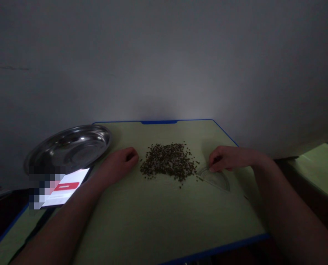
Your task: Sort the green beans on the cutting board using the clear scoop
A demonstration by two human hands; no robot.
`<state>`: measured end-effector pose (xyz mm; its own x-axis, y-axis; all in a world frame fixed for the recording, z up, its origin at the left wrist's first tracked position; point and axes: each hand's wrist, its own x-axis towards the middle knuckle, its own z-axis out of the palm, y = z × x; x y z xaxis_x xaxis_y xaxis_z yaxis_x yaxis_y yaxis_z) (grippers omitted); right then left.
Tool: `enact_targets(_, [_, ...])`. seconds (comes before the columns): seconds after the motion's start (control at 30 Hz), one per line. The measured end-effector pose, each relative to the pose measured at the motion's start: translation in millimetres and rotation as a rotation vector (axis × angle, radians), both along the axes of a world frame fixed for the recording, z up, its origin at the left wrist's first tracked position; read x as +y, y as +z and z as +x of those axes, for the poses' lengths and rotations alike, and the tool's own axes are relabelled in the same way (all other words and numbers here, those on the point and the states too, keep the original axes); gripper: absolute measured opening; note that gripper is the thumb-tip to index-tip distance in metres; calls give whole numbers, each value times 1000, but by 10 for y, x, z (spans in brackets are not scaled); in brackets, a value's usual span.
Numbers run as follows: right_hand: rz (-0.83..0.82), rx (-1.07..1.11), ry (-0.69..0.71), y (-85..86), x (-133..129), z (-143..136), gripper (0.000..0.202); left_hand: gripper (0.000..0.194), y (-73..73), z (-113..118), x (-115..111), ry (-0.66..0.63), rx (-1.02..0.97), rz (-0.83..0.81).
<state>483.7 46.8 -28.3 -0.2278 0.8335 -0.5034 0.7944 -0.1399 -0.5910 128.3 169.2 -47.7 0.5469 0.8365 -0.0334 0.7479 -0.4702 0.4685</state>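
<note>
A loose pile of small dark seeds or beans (166, 160) lies spread over the middle of the table, with stray ones around its edges. On the left of the pile rests my left hand (125, 160), curled into a loose fist; nothing shows in it. My right hand (222, 159), to the right of the pile, pinches the curved edge of a clear half-round protractor (215, 180). The protractor lies flat or nearly flat on the table, its straight edge towards me and its left corner by the outermost seeds.
A wide shiny metal basin (78, 149) stands at the left. Beside it, partly behind my left forearm, is a lit phone or tablet screen (66, 187). The pale table (142, 221) has a blue edge and meets a grey wall (164, 66). Another pale surface (321, 165) stands at the right.
</note>
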Motion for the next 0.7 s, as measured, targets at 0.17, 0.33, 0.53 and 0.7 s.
enact_targets(0.17, [-26, -6, 30, 43, -29, -162, 19, 31, 6, 7, -10, 3, -9, -6])
enact_targets(0.33, [-71, 1, 75, 74, -52, -310, 15, 32, -3, -1, -4, 8, -20, -8])
enact_targets(0.53, [-125, 7, 110, 97, -88, -458, 15, 33, -27, -13, 12, 4, -4, 2])
enact_targets(0.7, [-143, 0, 128, 115, -110, -513, 16, 31, -17, -6, 2, -1, -2, -1])
